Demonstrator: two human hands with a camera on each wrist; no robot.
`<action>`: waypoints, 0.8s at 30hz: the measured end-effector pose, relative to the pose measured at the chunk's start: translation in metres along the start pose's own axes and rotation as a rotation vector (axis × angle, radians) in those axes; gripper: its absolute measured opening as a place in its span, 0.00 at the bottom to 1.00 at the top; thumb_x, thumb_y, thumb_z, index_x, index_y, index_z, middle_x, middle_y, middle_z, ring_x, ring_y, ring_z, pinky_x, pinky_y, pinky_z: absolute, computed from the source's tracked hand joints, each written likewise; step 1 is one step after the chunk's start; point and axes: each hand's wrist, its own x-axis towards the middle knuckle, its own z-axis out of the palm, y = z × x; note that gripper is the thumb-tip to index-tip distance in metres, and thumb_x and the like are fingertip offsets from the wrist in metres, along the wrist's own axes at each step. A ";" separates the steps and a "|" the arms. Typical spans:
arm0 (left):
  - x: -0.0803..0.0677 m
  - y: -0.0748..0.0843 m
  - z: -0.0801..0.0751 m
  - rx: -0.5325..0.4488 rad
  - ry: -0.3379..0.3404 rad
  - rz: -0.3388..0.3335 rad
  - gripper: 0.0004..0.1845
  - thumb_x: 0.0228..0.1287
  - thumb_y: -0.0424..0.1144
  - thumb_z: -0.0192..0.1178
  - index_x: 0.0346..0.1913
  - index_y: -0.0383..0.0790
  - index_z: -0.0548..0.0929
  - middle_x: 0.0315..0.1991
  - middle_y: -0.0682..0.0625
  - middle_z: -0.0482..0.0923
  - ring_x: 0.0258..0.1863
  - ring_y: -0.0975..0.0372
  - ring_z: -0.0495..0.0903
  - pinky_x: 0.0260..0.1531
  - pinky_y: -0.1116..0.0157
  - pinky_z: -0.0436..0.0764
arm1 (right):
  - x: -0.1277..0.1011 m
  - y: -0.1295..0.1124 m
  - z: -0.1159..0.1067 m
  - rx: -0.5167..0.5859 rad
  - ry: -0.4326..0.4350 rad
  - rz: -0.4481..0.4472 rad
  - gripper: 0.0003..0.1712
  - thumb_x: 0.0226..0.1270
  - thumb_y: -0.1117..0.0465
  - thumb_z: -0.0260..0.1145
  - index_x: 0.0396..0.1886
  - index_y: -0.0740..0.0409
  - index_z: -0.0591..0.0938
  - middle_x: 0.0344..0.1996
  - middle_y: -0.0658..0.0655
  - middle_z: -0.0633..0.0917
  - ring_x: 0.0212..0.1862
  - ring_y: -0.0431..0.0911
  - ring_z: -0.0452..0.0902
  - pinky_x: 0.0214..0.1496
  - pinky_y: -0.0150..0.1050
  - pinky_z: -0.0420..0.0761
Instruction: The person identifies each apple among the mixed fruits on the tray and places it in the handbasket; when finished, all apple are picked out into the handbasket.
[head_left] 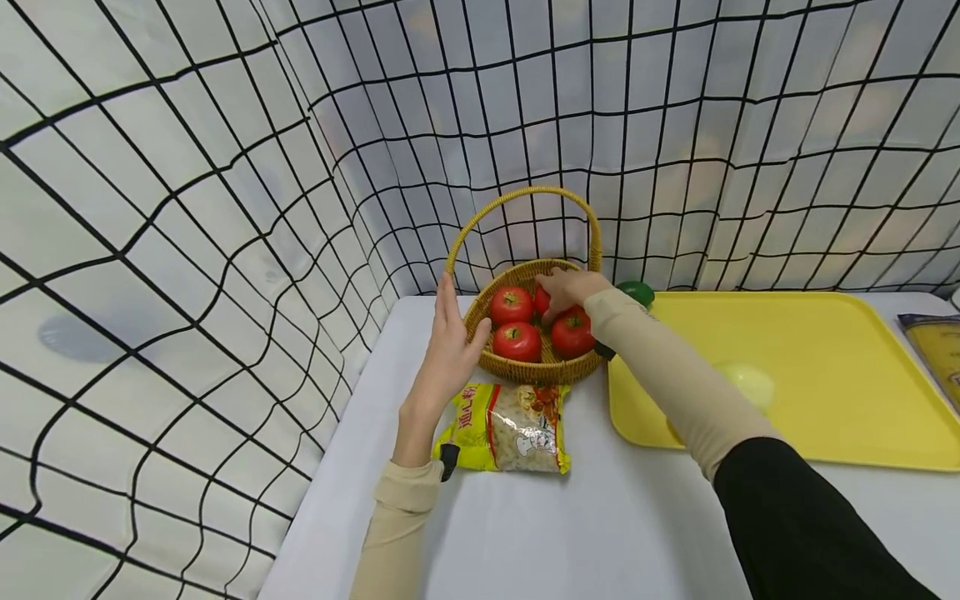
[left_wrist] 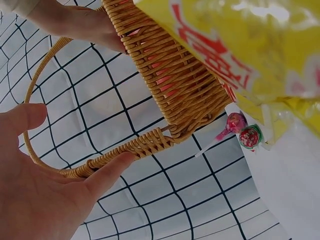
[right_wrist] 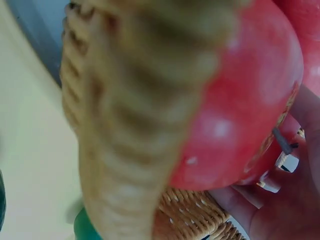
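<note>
Four tomatoes fill the basket; the right hand grasps one, half hidden. Left hand rests flat against the basket. Writing on the noodle packet is unreadable.

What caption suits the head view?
Left hand steadies a wicker basket while the right hand reaches among its tomatoes.

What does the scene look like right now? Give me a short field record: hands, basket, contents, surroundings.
left hand: open, flat against the left side of the basket
right hand: reaching inside the basket, fingers around a tomato at the back
basket: wicker, handle upright, on the white table
contents: red tomatoes, three others fully visible
snack bag: yellow, lying in front of the basket
yellow tray: right of the basket
green object: behind the right wrist, partly hidden
</note>
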 end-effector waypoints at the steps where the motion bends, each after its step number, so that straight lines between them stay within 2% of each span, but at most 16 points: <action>1: 0.000 0.000 0.000 -0.002 0.000 0.005 0.48 0.81 0.53 0.48 0.82 0.49 0.23 0.85 0.47 0.22 0.85 0.52 0.32 0.82 0.47 0.49 | 0.000 0.001 0.000 0.002 0.002 0.006 0.56 0.68 0.41 0.69 0.86 0.47 0.47 0.84 0.63 0.47 0.84 0.63 0.45 0.79 0.67 0.58; 9: 0.002 0.002 0.002 -0.002 0.002 0.002 0.48 0.81 0.53 0.48 0.82 0.48 0.24 0.85 0.49 0.22 0.85 0.52 0.32 0.83 0.48 0.48 | -0.008 0.000 -0.001 0.002 -0.008 0.003 0.58 0.69 0.39 0.68 0.86 0.48 0.45 0.84 0.64 0.44 0.85 0.62 0.42 0.81 0.66 0.54; 17: 0.001 0.000 0.001 0.008 0.000 0.001 0.48 0.81 0.53 0.48 0.82 0.47 0.24 0.85 0.49 0.22 0.85 0.53 0.32 0.83 0.49 0.48 | -0.017 0.001 -0.004 0.008 0.063 -0.037 0.47 0.75 0.36 0.58 0.84 0.46 0.51 0.84 0.64 0.47 0.84 0.62 0.42 0.80 0.69 0.54; 20: 0.001 0.000 0.000 0.011 -0.002 0.004 0.48 0.81 0.54 0.47 0.82 0.47 0.24 0.85 0.48 0.22 0.85 0.53 0.32 0.83 0.49 0.48 | -0.031 0.005 -0.004 0.049 0.157 -0.120 0.43 0.78 0.38 0.56 0.83 0.49 0.55 0.82 0.66 0.53 0.83 0.64 0.48 0.79 0.68 0.58; 24: 0.000 -0.001 -0.001 0.009 -0.006 0.004 0.48 0.81 0.53 0.47 0.82 0.47 0.23 0.84 0.50 0.20 0.85 0.53 0.31 0.83 0.48 0.47 | -0.072 0.014 0.003 0.133 0.328 -0.216 0.38 0.79 0.41 0.56 0.80 0.52 0.62 0.77 0.66 0.63 0.77 0.64 0.61 0.74 0.65 0.68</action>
